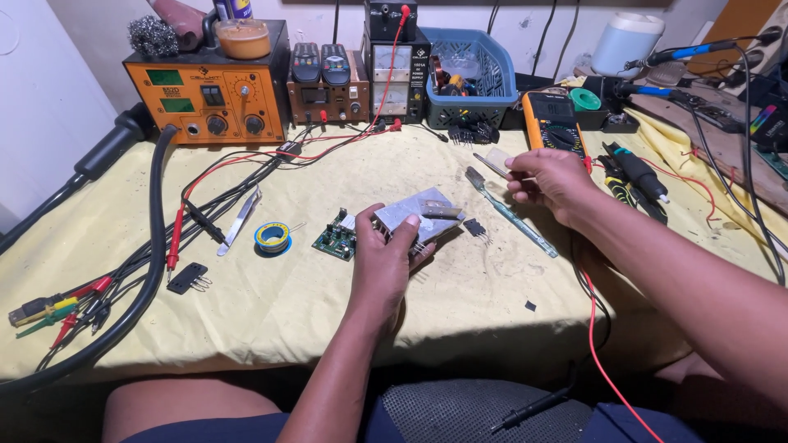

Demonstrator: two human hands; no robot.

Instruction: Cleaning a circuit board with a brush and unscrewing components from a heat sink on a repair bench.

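Head view: solder spool (272,237) lies within reach on the yellow surface (271,303). The left hand (386,258) grips a finned heatsink (417,216) on its circuit board (336,238), steadying it; the right hand (548,182) pinches something tiny.

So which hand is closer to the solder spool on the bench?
Left. The left hand holds the heatsink board just right of the solder spool; the right hand is raised much farther right, near the multimeter.
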